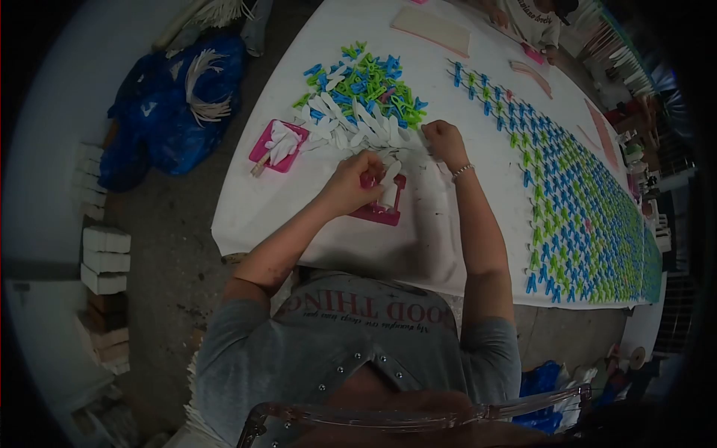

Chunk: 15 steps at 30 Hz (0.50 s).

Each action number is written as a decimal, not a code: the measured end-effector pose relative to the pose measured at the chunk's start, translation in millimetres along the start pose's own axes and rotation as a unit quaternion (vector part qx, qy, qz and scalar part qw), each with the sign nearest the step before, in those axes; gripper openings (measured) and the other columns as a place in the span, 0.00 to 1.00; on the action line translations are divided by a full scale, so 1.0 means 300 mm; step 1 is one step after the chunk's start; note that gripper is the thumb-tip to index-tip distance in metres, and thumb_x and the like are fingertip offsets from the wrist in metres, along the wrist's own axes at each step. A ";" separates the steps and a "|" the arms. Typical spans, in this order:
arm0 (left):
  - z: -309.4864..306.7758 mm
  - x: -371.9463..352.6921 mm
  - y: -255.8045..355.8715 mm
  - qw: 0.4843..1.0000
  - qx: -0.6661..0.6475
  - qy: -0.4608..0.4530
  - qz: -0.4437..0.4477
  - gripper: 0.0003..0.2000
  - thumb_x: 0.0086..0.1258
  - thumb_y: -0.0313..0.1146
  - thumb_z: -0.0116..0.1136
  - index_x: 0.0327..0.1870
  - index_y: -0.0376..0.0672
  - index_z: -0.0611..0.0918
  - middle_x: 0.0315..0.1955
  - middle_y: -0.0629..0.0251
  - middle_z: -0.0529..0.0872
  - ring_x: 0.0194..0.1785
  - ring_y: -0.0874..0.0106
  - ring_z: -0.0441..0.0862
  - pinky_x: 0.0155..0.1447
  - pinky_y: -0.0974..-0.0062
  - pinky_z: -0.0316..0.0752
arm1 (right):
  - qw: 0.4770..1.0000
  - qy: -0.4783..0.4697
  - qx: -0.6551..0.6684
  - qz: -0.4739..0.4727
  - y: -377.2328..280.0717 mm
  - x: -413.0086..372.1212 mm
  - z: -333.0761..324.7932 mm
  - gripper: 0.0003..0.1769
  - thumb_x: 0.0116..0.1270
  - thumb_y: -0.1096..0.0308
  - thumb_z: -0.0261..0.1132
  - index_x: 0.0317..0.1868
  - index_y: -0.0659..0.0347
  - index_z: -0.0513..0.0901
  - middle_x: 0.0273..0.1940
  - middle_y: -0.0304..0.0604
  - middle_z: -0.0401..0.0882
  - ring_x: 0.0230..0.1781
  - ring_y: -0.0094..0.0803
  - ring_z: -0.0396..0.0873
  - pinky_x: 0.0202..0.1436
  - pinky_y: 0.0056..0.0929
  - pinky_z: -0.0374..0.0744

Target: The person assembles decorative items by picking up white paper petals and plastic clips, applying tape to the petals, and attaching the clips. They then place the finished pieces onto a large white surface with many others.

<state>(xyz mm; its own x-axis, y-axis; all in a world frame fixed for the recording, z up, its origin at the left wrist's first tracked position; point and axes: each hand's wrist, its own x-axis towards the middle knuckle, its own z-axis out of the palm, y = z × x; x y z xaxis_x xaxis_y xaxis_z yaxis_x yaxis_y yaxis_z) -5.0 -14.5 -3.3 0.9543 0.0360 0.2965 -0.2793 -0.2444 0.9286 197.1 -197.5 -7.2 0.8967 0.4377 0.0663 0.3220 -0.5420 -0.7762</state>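
My left hand (355,185) is closed over a small pink tray (377,218), with a white petal-shaped piece (390,175) at its fingertips. More white material lies in that tray, partly hidden by the hand. To the right, my right hand (446,142) is held in a loose fist near the pile's edge; whatever is in its fingers, if anything, cannot be made out. Several white petal-shaped pieces (366,127) lie loose just beyond both hands. Behind them is a heap of green and blue clothespins (381,86).
A second pink tray (263,142) holds white pieces and a brush-like stick. Rows of clothespins (567,201) cover the table's right side. A flat board (431,31) lies at the back. Another person (530,22) stands across the table. Blue plastic bags (179,112) sit at the left.
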 end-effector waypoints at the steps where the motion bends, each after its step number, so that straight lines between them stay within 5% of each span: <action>1: -0.010 -0.010 0.005 1.000 -0.009 0.006 -0.010 0.16 0.53 0.26 0.65 0.41 0.40 0.73 0.31 0.64 0.81 0.32 0.76 0.78 0.37 0.78 0.73 | 0.998 0.023 -0.063 0.018 0.015 0.044 0.037 0.15 0.62 0.59 0.62 0.36 0.64 0.83 0.27 0.50 0.81 0.29 0.40 0.79 0.37 0.34 0.77; 6: -0.058 -0.042 -0.023 0.996 -0.063 0.004 -0.066 0.17 0.56 0.23 0.64 0.45 0.41 0.71 0.33 0.71 0.78 0.35 0.80 0.74 0.41 0.82 0.70 | 0.993 0.016 -0.109 0.044 0.055 0.136 0.096 0.19 0.60 0.52 0.63 0.35 0.62 0.84 0.30 0.53 0.83 0.31 0.49 0.80 0.38 0.41 0.77; 9: -0.079 -0.049 -0.009 0.976 -0.190 -0.001 -0.109 0.18 0.57 0.20 0.61 0.47 0.42 0.70 0.34 0.73 0.76 0.37 0.82 0.72 0.43 0.83 0.69 | 0.989 0.093 -0.111 0.008 0.030 0.067 0.025 0.18 0.61 0.53 0.63 0.34 0.62 0.83 0.30 0.54 0.82 0.33 0.48 0.81 0.38 0.39 0.77; 11: -0.082 -0.050 0.014 0.955 -0.263 -0.001 -0.136 0.18 0.57 0.19 0.60 0.47 0.43 0.70 0.34 0.74 0.75 0.38 0.83 0.71 0.44 0.84 0.68 | 0.991 0.109 -0.080 -0.022 -0.060 -0.041 -0.062 0.14 0.63 0.59 0.64 0.34 0.63 0.82 0.28 0.48 0.82 0.31 0.38 0.81 0.36 0.32 0.77; 15: -0.057 -0.040 0.034 0.930 -0.339 -0.017 -0.141 0.18 0.57 0.18 0.59 0.47 0.44 0.70 0.34 0.75 0.73 0.38 0.84 0.70 0.43 0.84 0.68 | 0.947 0.049 0.315 -0.036 -0.242 -0.331 -0.100 0.11 0.63 0.74 0.67 0.44 0.63 0.77 0.37 0.34 0.79 0.36 0.19 0.74 0.40 0.18 0.73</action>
<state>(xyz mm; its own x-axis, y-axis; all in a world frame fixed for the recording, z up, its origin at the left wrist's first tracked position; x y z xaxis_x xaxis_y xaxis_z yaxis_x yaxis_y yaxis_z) -21.2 -0.8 6.3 0.9994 -0.0272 0.0233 -0.0090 0.4376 0.8991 93.9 -223.1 61.4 0.9134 0.3714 0.1666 0.1657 0.0346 -0.9856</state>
